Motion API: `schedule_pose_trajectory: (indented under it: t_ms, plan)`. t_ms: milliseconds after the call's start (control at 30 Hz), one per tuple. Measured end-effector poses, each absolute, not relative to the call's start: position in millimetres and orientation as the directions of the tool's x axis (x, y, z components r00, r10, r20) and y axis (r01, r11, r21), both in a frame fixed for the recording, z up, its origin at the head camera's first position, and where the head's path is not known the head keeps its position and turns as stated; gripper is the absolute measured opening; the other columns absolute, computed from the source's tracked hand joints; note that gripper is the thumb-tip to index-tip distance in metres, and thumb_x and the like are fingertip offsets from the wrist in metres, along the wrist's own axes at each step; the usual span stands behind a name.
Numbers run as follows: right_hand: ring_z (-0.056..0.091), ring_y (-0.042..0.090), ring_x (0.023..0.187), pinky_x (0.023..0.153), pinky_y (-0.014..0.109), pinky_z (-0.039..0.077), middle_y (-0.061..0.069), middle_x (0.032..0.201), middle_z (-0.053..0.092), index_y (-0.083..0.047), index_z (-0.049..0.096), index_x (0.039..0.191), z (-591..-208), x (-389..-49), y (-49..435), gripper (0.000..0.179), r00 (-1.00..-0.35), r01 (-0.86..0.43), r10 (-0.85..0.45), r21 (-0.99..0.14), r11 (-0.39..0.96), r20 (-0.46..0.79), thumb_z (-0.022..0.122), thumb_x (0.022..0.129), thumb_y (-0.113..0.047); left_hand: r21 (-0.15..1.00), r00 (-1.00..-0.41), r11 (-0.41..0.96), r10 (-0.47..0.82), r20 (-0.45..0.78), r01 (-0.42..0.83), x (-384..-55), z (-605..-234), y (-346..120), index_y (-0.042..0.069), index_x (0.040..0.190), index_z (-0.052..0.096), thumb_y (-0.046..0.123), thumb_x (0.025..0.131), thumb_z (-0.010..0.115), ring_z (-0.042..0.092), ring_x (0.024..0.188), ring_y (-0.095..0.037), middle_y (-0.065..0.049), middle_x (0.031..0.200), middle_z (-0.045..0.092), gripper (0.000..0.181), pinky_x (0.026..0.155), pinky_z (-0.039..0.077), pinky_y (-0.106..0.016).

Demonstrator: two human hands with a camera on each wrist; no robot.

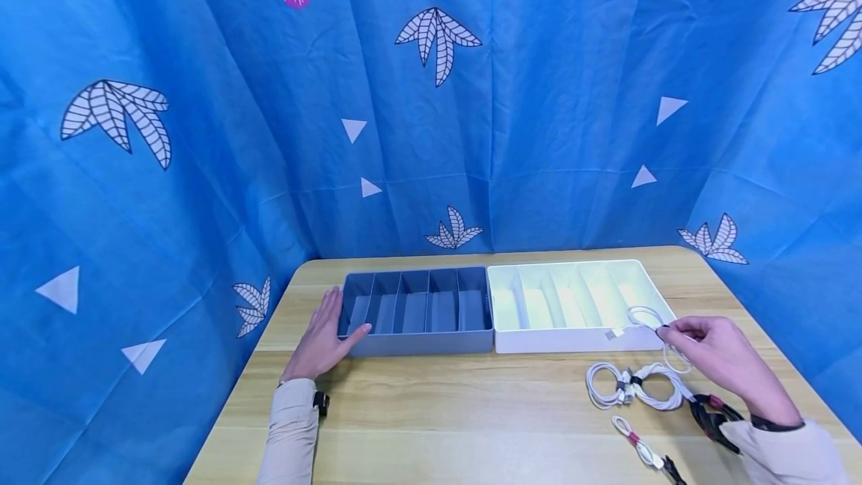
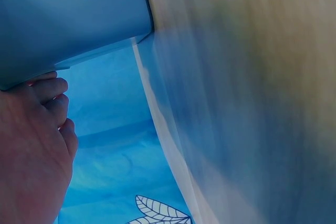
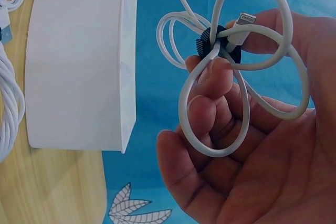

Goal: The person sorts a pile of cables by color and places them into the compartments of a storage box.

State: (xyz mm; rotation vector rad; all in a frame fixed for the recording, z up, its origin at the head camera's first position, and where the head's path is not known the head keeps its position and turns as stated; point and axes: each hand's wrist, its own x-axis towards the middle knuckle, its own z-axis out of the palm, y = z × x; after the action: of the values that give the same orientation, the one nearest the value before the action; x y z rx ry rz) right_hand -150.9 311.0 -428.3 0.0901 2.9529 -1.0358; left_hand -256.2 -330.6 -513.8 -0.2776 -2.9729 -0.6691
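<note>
My right hand [image 1: 717,358] pinches a coiled white charging cable [image 3: 189,124] by its black strap [image 3: 231,51], and a Lightning-type plug [image 3: 244,24] sticks out beside it. In the head view that hand is at the front right corner of the white divided box [image 1: 572,340], with the coil hanging partly over the rim. My left hand [image 1: 322,339] rests along the left end of the grey-blue divided box [image 1: 424,343], fingers straight and thumb over its front edge. In the left wrist view the fingers [image 2: 58,98] touch the box's side.
In front of the white box lie two strapped white cable coils [image 1: 602,395], a black cable [image 1: 710,421] partly under the right forearm, and a small white cable with a red strap [image 1: 633,438]. Both boxes stand end to end on the wooden table [image 1: 458,425]. A blue curtain [image 1: 539,133] surrounds it.
</note>
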Motion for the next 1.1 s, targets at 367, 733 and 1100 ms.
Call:
schedule_pose_trajectory:
  t_ms: [367,733,1100]
  plan:
    - [0.056,0.006,0.073,0.059,0.023,0.048,0.011,0.093,0.076,0.010,0.072,0.114,-426,-154,308,0.049,-0.999,0.050,0.047,-0.627,0.777,-0.022,0.061,0.103,-0.037,0.413,-0.981,0.891,0.157,0.114,0.191,-257,-513,-330,0.006,0.167,0.007,0.074,0.094,0.053,0.004,0.164,-0.037,-0.015,0.176,0.005,0.110,0.131,0.013,-0.061]
    - [0.059,0.009,0.077,0.061,0.022,0.049,0.014,0.096,0.076,0.010,0.072,0.115,-421,-158,304,0.052,-0.999,0.037,0.039,-0.624,0.780,-0.011,0.062,0.103,-0.039,0.419,-0.982,0.889,0.154,0.111,0.187,-256,-511,-329,0.006,0.167,0.007,0.075,0.094,0.052,0.004,0.164,-0.036,-0.015,0.176,0.006,0.109,0.132,0.012,-0.060]
    - [0.057,0.008,0.075,0.060,0.023,0.048,0.012,0.094,0.075,0.008,0.073,0.115,-418,-162,292,0.049,-1.000,0.015,0.017,-0.628,0.778,-0.002,0.061,0.103,-0.038,0.430,-0.979,0.880,0.162,0.127,0.201,-256,-511,-329,0.004,0.166,0.010,0.073,0.095,0.053,0.004,0.164,-0.036,-0.015,0.176,0.007,0.109,0.132,0.011,-0.060]
